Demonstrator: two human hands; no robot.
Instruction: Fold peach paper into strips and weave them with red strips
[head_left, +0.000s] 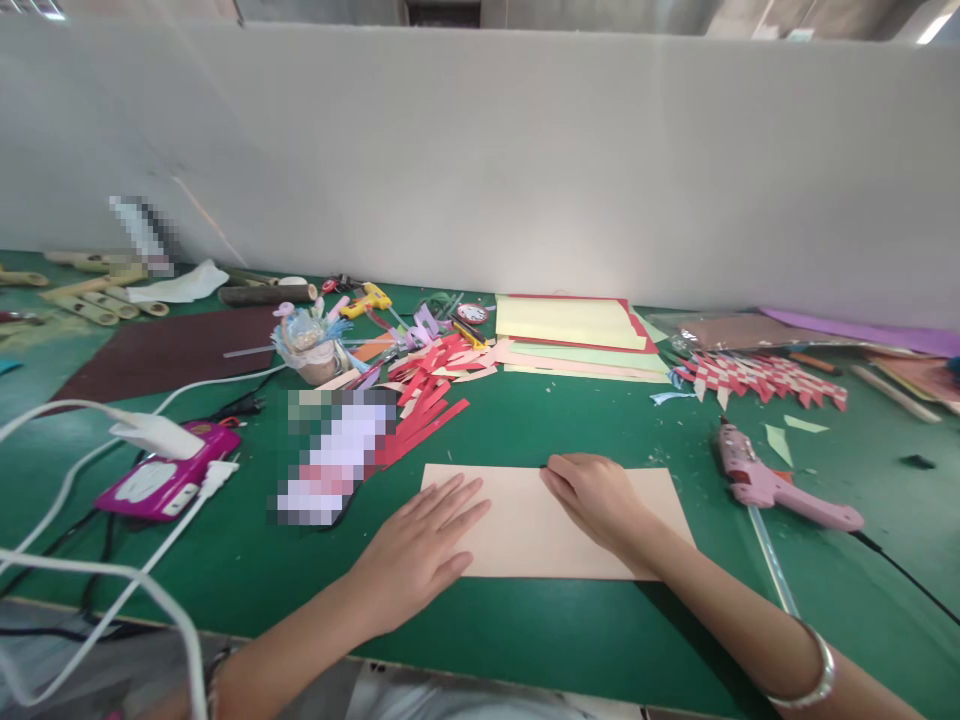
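Observation:
A peach sheet of paper [525, 530] lies flat on the green table [570, 430] in front of me. My left hand [420, 548] rests open on the sheet's left end, fingers spread flat. My right hand [596, 495] presses on the sheet's top edge near the middle, with the fingers curled together and the fingertips on the paper. A silver bangle [814, 680] sits on my right wrist.
A pink glue gun [765, 480] lies right of the sheet. Red and pink paper strips [427, 385], stacked coloured sheets [574, 335] and a woven red-white strip [765, 378] lie behind. A cup of scraps [311, 345], a yellow glue gun [366, 300], a pink phone [169, 475] and white cables [90, 590] are at left.

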